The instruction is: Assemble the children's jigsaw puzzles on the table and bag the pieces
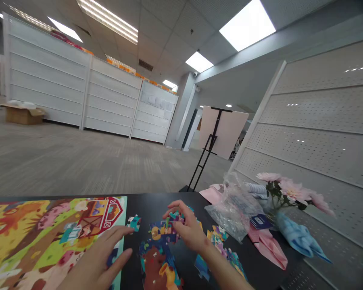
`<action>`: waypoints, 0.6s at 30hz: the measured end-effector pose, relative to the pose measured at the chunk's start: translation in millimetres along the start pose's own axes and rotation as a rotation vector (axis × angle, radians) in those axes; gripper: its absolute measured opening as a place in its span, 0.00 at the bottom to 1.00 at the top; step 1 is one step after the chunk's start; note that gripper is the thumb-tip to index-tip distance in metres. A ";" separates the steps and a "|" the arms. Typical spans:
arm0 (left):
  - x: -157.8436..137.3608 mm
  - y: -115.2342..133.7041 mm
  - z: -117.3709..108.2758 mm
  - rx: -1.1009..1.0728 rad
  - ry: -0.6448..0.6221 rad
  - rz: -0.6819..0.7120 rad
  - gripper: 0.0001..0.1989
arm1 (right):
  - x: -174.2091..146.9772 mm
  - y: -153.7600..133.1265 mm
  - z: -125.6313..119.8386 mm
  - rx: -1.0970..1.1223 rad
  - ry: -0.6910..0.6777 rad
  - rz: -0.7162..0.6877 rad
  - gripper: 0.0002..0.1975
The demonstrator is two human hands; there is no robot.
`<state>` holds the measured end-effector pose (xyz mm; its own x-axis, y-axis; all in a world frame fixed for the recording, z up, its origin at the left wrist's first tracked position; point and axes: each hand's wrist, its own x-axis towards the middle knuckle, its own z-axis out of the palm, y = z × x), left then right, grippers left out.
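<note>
My left hand [104, 255] lies open, its fingers stretched over the right edge of a colourful farm picture sheet [63, 229] with a red barn. Just past its fingertips is a loose teal and white puzzle piece [134, 222]. My right hand [187, 229] has its thumb and fingers curled round a small purple and green puzzle piece [172, 218], above other pieces on the black table. Nearer me lies a joined puzzle section [154, 262] showing a brown bear with a golden horn. Under and beside my right forearm are more loose puzzle pieces [219, 241].
Right of the pieces lie a crumpled clear plastic bag [234, 205], a pink cloth [268, 243], a blue cloth [301, 235] and pink flowers [293, 189]. A perforated white panel [317, 133] rises there. Beyond the table stand an easel [213, 141] and a cardboard box [24, 114].
</note>
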<state>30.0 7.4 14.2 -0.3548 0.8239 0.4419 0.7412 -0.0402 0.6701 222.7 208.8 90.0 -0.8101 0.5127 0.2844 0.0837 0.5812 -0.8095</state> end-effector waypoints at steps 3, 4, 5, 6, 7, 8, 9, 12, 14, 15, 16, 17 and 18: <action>32.1 36.6 22.0 -0.320 -0.065 -0.152 0.23 | 0.9 2.6 39.5 0.349 0.098 -0.023 0.24; 39.5 42.7 28.8 -0.401 -0.087 -0.189 0.23 | 1.6 6.5 47.9 0.407 0.123 -0.008 0.25; 44.5 45.4 34.4 -0.473 -0.102 -0.228 0.24 | 2.0 11.1 53.6 0.452 0.132 0.015 0.27; 47.1 45.4 38.3 -0.529 -0.111 -0.270 0.24 | 1.7 15.5 56.9 0.491 0.125 0.046 0.28; 47.6 43.6 40.4 -0.573 -0.109 -0.314 0.24 | 0.8 19.2 58.2 0.531 0.104 0.083 0.29; 46.4 41.0 40.8 -0.606 -0.100 -0.356 0.25 | -0.5 21.7 58.1 0.581 0.075 0.124 0.29; 44.3 38.5 39.8 -0.634 -0.088 -0.391 0.25 | -1.9 23.0 57.0 0.644 0.050 0.163 0.28; 37.9 35.3 32.4 -0.703 -0.032 -0.462 0.25 | -3.7 21.5 52.0 0.868 -0.005 0.251 0.26; 36.2 36.5 28.0 -0.740 0.002 -0.488 0.24 | -3.0 18.7 49.3 0.946 -0.027 0.280 0.28; 36.0 37.4 26.5 -0.752 0.014 -0.495 0.24 | -2.5 17.5 48.3 0.952 -0.037 0.294 0.30; 35.9 38.2 25.5 -0.759 0.024 -0.500 0.23 | -2.1 16.5 47.5 0.944 -0.044 0.306 0.31; 35.8 38.8 25.0 -0.766 0.029 -0.501 0.23 | -1.9 16.0 47.0 0.924 -0.045 0.314 0.33; 35.5 39.1 24.8 -0.773 0.033 -0.501 0.24 | -1.8 15.9 46.5 0.897 -0.041 0.318 0.34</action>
<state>60.5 49.1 41.4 -0.5566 0.8308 0.0013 -0.0859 -0.0591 0.9945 198.5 187.6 52.8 -0.8473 0.5307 -0.0218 -0.1590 -0.2925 -0.9430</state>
